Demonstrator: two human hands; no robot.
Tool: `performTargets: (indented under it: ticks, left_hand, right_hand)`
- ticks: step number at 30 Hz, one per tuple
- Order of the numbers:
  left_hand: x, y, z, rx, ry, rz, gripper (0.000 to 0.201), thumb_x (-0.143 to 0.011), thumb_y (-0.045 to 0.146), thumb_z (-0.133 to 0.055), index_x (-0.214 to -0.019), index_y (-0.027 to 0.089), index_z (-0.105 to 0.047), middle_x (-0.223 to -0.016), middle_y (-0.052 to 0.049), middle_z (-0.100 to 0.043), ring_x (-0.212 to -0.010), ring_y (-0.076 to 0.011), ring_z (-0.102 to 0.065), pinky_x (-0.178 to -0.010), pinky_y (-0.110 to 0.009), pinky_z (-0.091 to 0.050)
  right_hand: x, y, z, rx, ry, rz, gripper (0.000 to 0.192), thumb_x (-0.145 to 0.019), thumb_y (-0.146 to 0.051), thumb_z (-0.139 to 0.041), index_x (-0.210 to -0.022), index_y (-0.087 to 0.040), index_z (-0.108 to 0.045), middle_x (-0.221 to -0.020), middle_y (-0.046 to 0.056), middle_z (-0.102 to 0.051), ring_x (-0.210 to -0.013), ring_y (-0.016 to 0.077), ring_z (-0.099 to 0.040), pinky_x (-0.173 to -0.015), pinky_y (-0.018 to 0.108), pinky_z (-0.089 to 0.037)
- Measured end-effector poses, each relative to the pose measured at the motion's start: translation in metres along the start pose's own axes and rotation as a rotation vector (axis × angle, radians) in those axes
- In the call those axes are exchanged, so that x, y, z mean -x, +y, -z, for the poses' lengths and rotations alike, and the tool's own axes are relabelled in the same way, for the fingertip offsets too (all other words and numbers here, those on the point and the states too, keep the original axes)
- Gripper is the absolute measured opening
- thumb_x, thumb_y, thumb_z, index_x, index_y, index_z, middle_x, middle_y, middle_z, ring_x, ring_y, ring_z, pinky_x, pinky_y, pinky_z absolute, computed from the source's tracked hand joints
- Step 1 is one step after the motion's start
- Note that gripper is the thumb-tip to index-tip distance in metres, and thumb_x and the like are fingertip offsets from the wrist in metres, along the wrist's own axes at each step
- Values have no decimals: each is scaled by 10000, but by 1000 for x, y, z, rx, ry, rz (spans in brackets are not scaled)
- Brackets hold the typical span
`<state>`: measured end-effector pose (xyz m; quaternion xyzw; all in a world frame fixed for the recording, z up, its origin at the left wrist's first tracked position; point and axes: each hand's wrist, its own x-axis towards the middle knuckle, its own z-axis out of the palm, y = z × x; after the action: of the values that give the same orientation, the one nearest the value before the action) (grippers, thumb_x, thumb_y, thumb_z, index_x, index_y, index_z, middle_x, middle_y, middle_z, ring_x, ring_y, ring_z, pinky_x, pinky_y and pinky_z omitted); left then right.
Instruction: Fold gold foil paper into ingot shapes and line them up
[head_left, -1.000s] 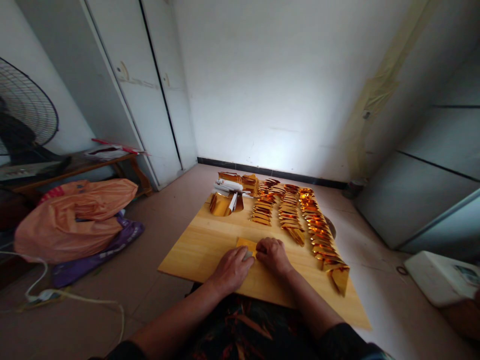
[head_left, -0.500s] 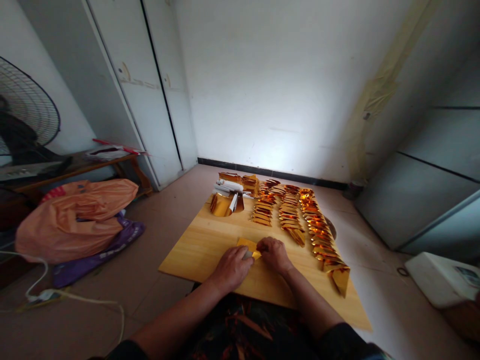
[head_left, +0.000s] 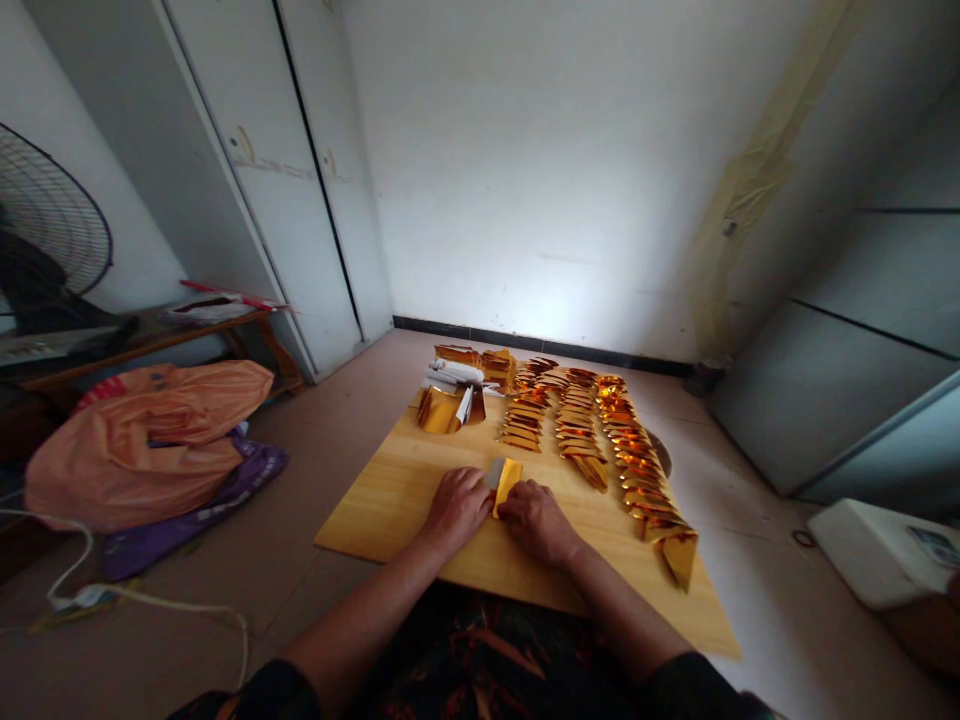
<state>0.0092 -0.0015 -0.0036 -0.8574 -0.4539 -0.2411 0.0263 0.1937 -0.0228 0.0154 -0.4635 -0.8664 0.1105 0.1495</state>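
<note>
I had only the one head-worn view, and it looked forward and steeply down from above the wearer's lap, close over the left hand (head_left: 457, 505) and right hand (head_left: 538, 520) on the wooden board (head_left: 390, 500). Beyond the fingertips it took in the rows of folded gold paper (head_left: 600, 440) and, further off, the white wall (head_left: 570, 170). Left of the fingers it reached the cabinet doors (head_left: 262, 190) and fan (head_left: 45, 240); no second view overlapped it.
</note>
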Motion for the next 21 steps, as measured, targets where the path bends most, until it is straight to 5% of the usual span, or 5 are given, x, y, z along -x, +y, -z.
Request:
performTargets:
  ticks: [10,21]
  left_hand:
    - [5,-2,-3,87,-53,-116,184,-867,148,-514,-759,178,-660,-785,-28,-623,-809,-161,-543,-747,-285,-430]
    - [13,-20,13,124,-153,-299,288,-872,122,-460,-1031,235,-671,-1084,-30,-670,-968,-164,-601,-932,-346,-401]
  right_hand:
    - [2,9,-2,0,57,94,197,-849,-201,-570,-996,-280,-675,-1048,40,-653,-979,209,-521,-854,343,-353]
    - [-3,18,2,-23,32,124,152,-838,-282,-622,-969,-296,-699,-1097,20,-661,-988,200,-539,-852,343,-358]
